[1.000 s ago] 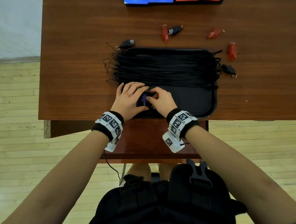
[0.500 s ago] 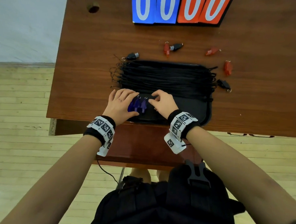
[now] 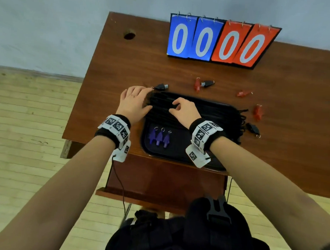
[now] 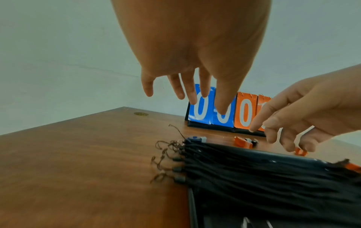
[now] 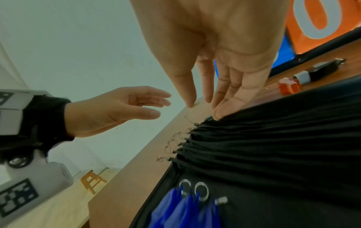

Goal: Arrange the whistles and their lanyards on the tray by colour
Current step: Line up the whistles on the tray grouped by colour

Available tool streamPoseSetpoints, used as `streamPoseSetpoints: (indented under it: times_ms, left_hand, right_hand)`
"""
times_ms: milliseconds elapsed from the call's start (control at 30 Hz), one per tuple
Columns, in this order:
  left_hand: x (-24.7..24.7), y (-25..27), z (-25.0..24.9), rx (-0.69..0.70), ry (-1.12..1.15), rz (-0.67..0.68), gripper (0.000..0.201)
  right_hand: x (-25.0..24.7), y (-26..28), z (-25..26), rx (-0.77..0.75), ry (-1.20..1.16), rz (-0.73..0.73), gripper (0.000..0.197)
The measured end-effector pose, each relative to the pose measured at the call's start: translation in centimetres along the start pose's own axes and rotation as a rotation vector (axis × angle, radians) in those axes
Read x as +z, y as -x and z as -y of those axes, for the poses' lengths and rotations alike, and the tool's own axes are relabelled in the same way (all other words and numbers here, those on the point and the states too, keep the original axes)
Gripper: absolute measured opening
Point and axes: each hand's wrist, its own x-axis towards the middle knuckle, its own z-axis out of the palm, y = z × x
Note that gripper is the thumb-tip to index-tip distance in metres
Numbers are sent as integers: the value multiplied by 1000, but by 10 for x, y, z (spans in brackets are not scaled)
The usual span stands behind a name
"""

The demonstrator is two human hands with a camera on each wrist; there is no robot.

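A black tray (image 3: 178, 150) lies on the brown table. Black lanyards (image 3: 208, 112) stretch across its far half. Three blue whistles (image 3: 159, 138) sit side by side in its near left corner, also seen in the right wrist view (image 5: 185, 208). My left hand (image 3: 137, 98) hovers with spread fingers (image 4: 181, 89) above the lanyards' left ends and holds nothing. My right hand (image 3: 177, 106) is over the lanyards (image 5: 273, 146), its straight fingertips (image 5: 220, 114) touching the cords. On the table beyond and to the right of the tray lie several loose whistles: black ones (image 3: 161, 86) (image 3: 253, 129) and red ones (image 3: 257, 112) (image 3: 243, 93).
A flip scoreboard (image 3: 220, 41) with blue and red zeros stands at the table's far edge. A red and a black whistle (image 3: 202, 84) lie together in front of it. A round hole (image 3: 129, 35) is in the table's far left corner.
Both hands have let go of the blue whistles in the tray's near left corner. They moved forward to the lanyards. The head view has tilted up.
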Motion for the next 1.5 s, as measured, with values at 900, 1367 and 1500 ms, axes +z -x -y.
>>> streamPoseSetpoints:
  times_ms: [900, 1367, 1500]
  left_hand:
    - [42, -135, 46, 53, 31, 217, 28]
    - [14, -110, 22, 168, 81, 65, 25]
    - [0, -86, 5, 218, 161, 70, 26]
  right_hand:
    - [21, -145, 34, 107, 289, 77, 31]
    - [-14, -91, 44, 15, 185, 8, 29]
    - [-25, -56, 39, -14, 151, -33, 32]
